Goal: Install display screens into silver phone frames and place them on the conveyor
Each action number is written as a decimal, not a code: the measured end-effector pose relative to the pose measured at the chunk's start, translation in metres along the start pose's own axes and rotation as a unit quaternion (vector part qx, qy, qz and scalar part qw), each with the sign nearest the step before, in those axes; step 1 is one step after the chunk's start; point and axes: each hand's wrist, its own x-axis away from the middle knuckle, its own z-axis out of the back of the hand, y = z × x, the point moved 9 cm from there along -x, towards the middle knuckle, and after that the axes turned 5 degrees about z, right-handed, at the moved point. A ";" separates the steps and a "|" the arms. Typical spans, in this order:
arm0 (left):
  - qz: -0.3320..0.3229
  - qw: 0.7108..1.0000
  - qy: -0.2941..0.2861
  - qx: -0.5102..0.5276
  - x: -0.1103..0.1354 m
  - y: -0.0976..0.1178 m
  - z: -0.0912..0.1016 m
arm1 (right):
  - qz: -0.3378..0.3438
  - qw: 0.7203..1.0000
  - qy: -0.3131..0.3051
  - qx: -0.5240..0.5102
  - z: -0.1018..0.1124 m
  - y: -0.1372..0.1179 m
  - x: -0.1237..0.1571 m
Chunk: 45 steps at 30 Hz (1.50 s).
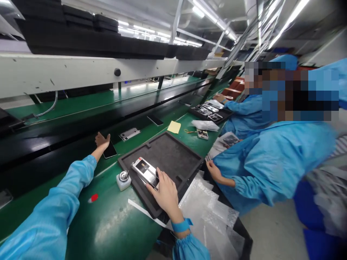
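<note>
My left hand (pixel 102 141) is stretched out at the edge of the black conveyor strip, thumb and fingers apart. Beside and partly under its wrist lies a dark-screened phone (pixel 110 151). In the middle, my right hand (pixel 166 189) has thumb and fingers around the near end of a silvery phone frame (pixel 145 169). That frame is the top one of a small pile, tilted on the dark foam tray (pixel 176 151); my fingers hide its near end. A small white pump bottle (pixel 123 180) with a metal top stands at the tray's left corner.
Another phone frame (pixel 130 134), a dark phone (pixel 155 120) and a yellow note pad (pixel 174 127) lie farther along. Plastic bags (pixel 208 213) spread at right. A co-worker's hand (pixel 215 171) is close to the tray. Another tray (pixel 211 112) holds several phone frames.
</note>
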 end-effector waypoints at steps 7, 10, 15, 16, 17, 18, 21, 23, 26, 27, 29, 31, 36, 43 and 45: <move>-0.029 0.947 -0.092 -0.306 -0.024 -0.015 -0.092 | 0.023 0.999 0.037 -0.004 -0.005 0.019 0.005; -0.063 0.933 -0.136 -0.327 -0.029 -0.017 -0.122 | 0.030 0.998 0.046 -0.009 -0.002 0.027 0.006; -0.103 0.949 -0.145 -0.259 -0.032 -0.012 -0.123 | 0.032 0.998 0.043 -0.016 0.003 0.031 0.004; -0.108 0.956 -0.138 -0.234 -0.029 -0.011 -0.114 | 0.033 0.998 0.044 -0.016 0.004 0.031 0.003; -0.111 0.964 -0.127 -0.205 -0.026 -0.010 -0.102 | 0.034 0.998 0.045 -0.017 0.004 0.031 0.003; -0.112 0.972 -0.112 -0.173 -0.021 -0.009 -0.087 | 0.035 0.998 0.047 -0.017 0.004 0.031 0.002; -0.108 0.991 -0.060 -0.056 0.003 -0.010 -0.025 | 0.035 0.998 0.054 -0.022 0.002 0.033 0.000; -0.103 0.993 -0.036 0.036 0.027 -0.011 0.022 | 0.033 0.997 0.064 -0.030 0.001 0.035 -0.001; -0.090 0.981 -0.027 0.172 0.075 -0.011 0.088 | 0.054 0.992 0.101 -0.044 0.005 0.033 -0.001; -0.081 0.974 -0.031 0.210 0.093 -0.011 0.107 | 0.067 0.990 0.119 -0.043 0.009 0.031 -0.001; -0.059 0.961 -0.049 0.266 0.131 -0.008 0.139 | 0.086 0.985 0.146 -0.026 0.017 0.025 -0.001; -0.030 0.945 -0.082 0.317 0.169 -0.002 0.163 | 0.077 0.988 0.134 0.008 0.021 0.020 -0.003; 0.021 0.814 -0.196 0.546 0.239 0.021 0.195 | -0.014 0.998 -0.030 0.045 0.016 0.010 -0.012; 0.003 0.736 -0.353 0.577 0.277 0.051 0.208 | -0.021 0.996 0.035 -0.081 0.075 -0.031 -0.018; -0.010 0.722 -0.363 0.589 0.284 0.059 0.211 | -0.037 0.989 0.071 -0.123 0.098 -0.044 -0.014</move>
